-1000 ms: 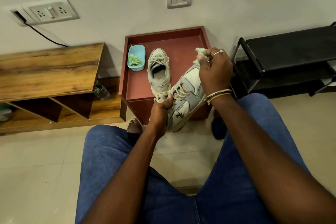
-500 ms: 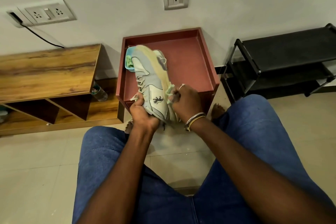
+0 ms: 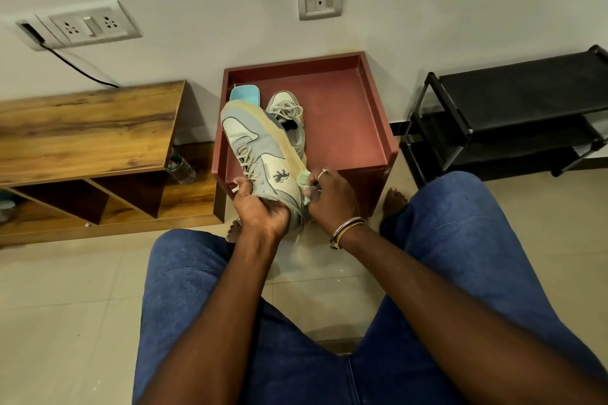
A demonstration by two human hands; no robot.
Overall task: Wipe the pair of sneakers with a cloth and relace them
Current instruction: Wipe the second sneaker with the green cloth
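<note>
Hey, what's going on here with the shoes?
A seated person is wiping a sneaker. The left hand grips it at the heel end, tipped on its side, while the right hand holds a pale green cloth against the sole edge. The other sneaker sits laced on the red side table, beside a blue tub.

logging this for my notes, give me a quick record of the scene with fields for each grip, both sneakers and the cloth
left grip: holds the raised sneaker at its heel end
right grip: pinches the green cloth against the raised sneaker's sole edge
raised sneaker: laced, toe pointing away, sole facing right
other sneaker: laced, resting on the red table
blue tub: on the red table, partly behind the raised sneaker
</note>
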